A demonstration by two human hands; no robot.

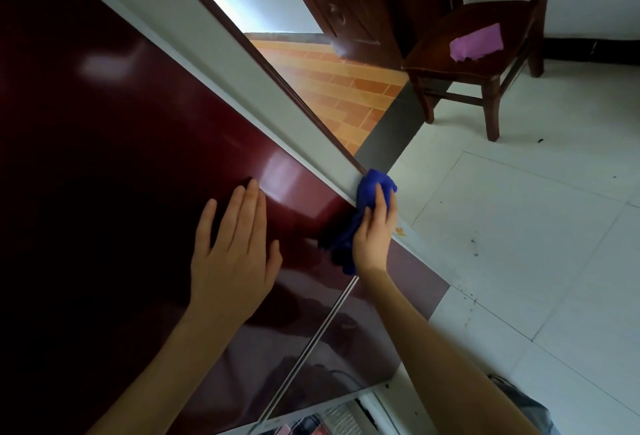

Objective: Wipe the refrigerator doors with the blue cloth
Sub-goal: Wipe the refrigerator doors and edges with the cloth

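The dark red glossy refrigerator door (114,144) fills the left of the head view, with a grey side edge (311,130) running down its right. My left hand (235,254) lies flat on the red door, fingers together and holding nothing. My right hand (375,230) presses the crumpled blue cloth (372,187) against the door's right edge, where the red face meets the grey side. Part of the cloth hangs below my palm. A thin metal seam (332,324) separates this door from a lower door (311,358).
A dark wooden chair (485,54) with a purple cloth (478,43) on its seat stands on the white tiled floor (536,227) to the right. Behind it is a dark wooden door (353,2) and an orange tiled floor (339,88).
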